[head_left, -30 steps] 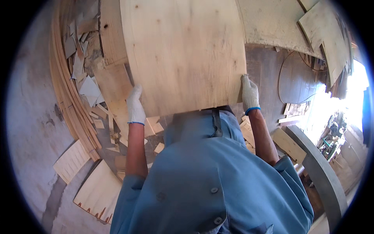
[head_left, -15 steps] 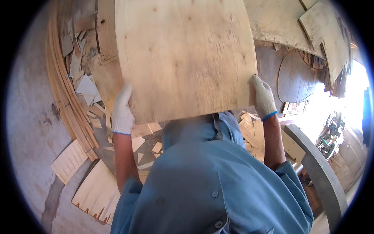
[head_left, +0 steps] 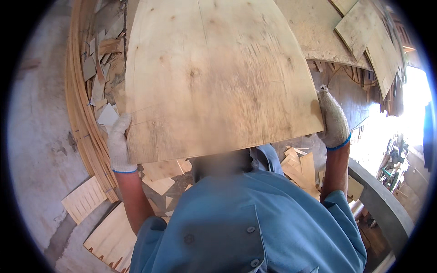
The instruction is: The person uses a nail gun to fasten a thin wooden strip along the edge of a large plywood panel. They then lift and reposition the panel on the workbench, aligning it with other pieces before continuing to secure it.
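A large pale plywood sheet (head_left: 205, 86), knotty and streaked with darker grain, spans the space in front of my chest and runs out past the top of the view. My left hand (head_left: 119, 144), in a white knit glove, grips its left edge close to the near corner. On the opposite edge, my right hand (head_left: 333, 119) wears a matching glove with a blue cuff and holds the sheet near its right corner. Both hands are closed on the edges; the fingertips beneath the sheet are hidden.
Long thin wooden strips (head_left: 81, 100) lie along the wall at left, beside a heap of offcuts (head_left: 96, 75). More wood scraps (head_left: 298, 166) litter the floor around my legs. Large boards (head_left: 314, 32) stand at far right. A curved grey edge (head_left: 387, 204) sits by my right elbow.
The plywood sheet has come nearer to my body and takes up more of the view. My hands have moved lower and farther apart in the picture, still gripping its edges.
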`<move>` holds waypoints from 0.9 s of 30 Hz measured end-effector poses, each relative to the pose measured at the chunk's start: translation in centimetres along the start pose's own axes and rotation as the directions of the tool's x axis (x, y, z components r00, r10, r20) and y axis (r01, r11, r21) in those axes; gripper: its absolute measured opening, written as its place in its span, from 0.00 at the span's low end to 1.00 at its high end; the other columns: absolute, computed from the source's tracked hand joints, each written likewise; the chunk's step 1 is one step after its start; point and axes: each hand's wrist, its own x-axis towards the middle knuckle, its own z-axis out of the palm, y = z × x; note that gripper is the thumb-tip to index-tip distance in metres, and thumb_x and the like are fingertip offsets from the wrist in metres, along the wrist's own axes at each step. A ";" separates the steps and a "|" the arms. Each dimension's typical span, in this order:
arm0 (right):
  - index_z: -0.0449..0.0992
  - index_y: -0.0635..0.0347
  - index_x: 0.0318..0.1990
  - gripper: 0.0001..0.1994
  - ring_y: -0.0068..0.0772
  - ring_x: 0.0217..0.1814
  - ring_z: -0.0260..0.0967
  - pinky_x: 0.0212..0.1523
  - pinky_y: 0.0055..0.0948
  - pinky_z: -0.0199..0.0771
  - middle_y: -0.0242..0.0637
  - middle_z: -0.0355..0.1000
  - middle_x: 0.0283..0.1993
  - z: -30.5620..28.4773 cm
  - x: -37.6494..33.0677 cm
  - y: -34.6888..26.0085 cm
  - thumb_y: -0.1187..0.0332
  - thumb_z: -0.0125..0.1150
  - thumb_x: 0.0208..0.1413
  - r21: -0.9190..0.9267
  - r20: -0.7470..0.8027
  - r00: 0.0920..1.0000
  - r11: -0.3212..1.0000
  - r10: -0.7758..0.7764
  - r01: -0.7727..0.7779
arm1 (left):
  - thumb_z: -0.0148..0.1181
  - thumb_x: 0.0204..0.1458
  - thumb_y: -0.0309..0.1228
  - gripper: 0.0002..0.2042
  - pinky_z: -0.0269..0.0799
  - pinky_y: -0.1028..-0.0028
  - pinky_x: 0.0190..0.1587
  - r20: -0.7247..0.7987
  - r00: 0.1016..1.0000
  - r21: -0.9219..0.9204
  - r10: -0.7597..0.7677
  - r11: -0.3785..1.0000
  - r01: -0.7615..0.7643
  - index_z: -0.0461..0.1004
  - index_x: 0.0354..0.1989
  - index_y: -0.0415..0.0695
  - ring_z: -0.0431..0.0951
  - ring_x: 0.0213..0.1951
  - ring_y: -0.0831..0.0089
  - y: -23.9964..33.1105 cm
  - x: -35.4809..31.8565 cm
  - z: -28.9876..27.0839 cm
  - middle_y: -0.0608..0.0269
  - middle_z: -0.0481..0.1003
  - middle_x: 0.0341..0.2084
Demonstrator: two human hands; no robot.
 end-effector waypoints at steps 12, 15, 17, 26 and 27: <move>0.60 0.67 0.64 0.35 0.46 0.57 0.71 0.58 0.37 0.68 0.53 0.70 0.55 -1.2 -0.1 -0.2 0.64 0.67 0.51 -0.246 -0.172 0.949 0.944 -0.264 0.218 | 0.49 0.61 0.33 0.20 0.72 0.70 0.53 -0.030 0.995 0.015 0.095 0.995 -0.094 0.67 0.57 0.33 0.76 0.50 0.67 1.6 -0.9 1.2 0.54 0.74 0.52; 0.64 0.66 0.61 0.29 0.37 0.51 0.74 0.51 0.33 0.74 0.47 0.73 0.52 -0.4 -0.3 0.4 0.56 0.61 0.57 0.075 -0.195 0.981 0.997 0.006 0.009 | 0.50 0.61 0.33 0.19 0.72 0.70 0.53 -0.041 0.992 0.055 0.118 0.992 -0.116 0.69 0.56 0.33 0.76 0.50 0.68 0.8 -0.5 0.8 0.55 0.74 0.50; 0.67 0.64 0.57 0.25 0.30 0.46 0.75 0.44 0.30 0.76 0.41 0.74 0.48 0.9 0.1 0.2 0.53 0.55 0.61 0.552 -0.055 0.946 0.799 0.321 -0.239 | 0.50 0.61 0.33 0.19 0.71 0.70 0.54 -0.047 0.991 0.058 0.126 0.991 -0.123 0.69 0.55 0.33 0.76 0.50 0.68 0.6 -0.5 0.9 0.56 0.75 0.50; 0.75 0.63 0.45 0.21 0.23 0.36 0.71 0.35 0.27 0.72 0.30 0.73 0.37 10.6 1.6 1.8 0.51 0.55 0.61 0.712 0.271 0.762 0.410 0.588 -0.570 | 0.54 0.59 0.38 0.18 0.69 0.72 0.53 -0.090 0.995 0.217 0.050 0.976 -0.030 0.74 0.48 0.33 0.75 0.47 0.72 -9.4 4.5 -2.4 0.59 0.76 0.45; 0.77 0.64 0.42 0.21 0.21 0.36 0.70 0.37 0.27 0.71 0.30 0.73 0.36 12.2 1.8 3.0 0.51 0.54 0.62 0.706 0.244 0.757 0.425 0.606 -0.567 | 0.54 0.59 0.39 0.19 0.68 0.72 0.54 -0.073 0.997 0.168 -0.001 0.986 0.013 0.74 0.49 0.33 0.75 0.48 0.72 -9.6 4.8 -1.4 0.59 0.76 0.45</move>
